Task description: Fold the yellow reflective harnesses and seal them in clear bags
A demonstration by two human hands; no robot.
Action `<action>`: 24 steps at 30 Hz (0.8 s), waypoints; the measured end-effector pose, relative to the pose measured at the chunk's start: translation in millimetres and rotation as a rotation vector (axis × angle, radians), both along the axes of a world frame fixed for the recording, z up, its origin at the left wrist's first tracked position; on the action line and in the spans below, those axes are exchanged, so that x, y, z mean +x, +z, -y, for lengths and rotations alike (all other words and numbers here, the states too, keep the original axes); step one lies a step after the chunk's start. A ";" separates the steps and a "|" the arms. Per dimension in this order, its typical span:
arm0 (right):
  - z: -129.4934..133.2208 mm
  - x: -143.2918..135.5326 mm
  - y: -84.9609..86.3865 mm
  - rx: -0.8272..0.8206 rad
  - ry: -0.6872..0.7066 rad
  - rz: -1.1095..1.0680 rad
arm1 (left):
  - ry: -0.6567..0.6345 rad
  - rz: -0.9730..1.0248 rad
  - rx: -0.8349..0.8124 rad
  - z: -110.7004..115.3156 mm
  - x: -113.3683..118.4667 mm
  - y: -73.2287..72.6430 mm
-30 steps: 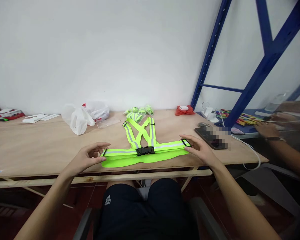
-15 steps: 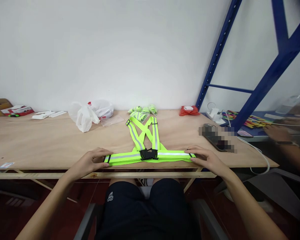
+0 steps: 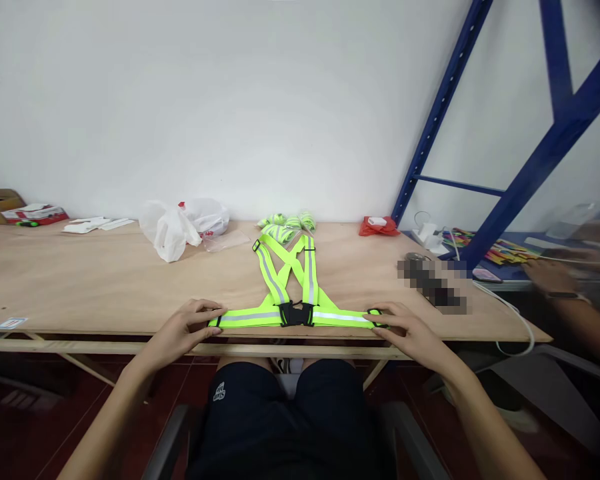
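Observation:
A neon-yellow reflective vest made of straps (image 3: 247, 318) lies near the table's front edge, its waist belt stretched from side to side. Its black buckle (image 3: 296, 313) is fastened at the middle, and two shoulder straps cross behind it. My left hand (image 3: 190, 323) pinches the belt's left end by a black slider. At the other end, my right hand (image 3: 397, 325) grips the belt between thumb and fingers beside another black slider. Several rolled reflective straps (image 3: 283, 228) in clear wrapping lie just beyond the vest.
White plastic bags (image 3: 167, 230) and paper pieces (image 3: 95, 225) lie left on the wooden table (image 3: 105, 287). A red packet (image 3: 379, 225), a charger (image 3: 429, 235) and a blurred-out dark device (image 3: 435, 283) are right. Past a blue rack post (image 3: 510, 180), another person's hand (image 3: 550, 277) rests.
The belt now lies flatter and narrower, its back layer lined up under the front one. Both hands stay at its ends, with the right one shifted slightly inward.

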State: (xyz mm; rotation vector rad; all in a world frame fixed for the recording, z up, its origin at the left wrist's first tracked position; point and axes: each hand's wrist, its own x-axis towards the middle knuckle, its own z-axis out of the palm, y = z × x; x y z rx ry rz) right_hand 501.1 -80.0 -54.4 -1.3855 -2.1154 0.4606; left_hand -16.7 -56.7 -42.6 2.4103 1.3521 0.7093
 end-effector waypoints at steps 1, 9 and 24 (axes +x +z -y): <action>0.9 -0.4 0.2 0.004 0.000 0.007 | 0.000 0.002 0.012 0.5 1.8 -0.1; 4.4 0.6 3.7 0.026 -0.050 -0.072 | -0.017 0.037 0.029 2.6 3.9 -3.0; 8.0 6.9 4.1 0.043 -0.067 0.007 | -0.010 -0.057 -0.022 8.5 9.2 7.4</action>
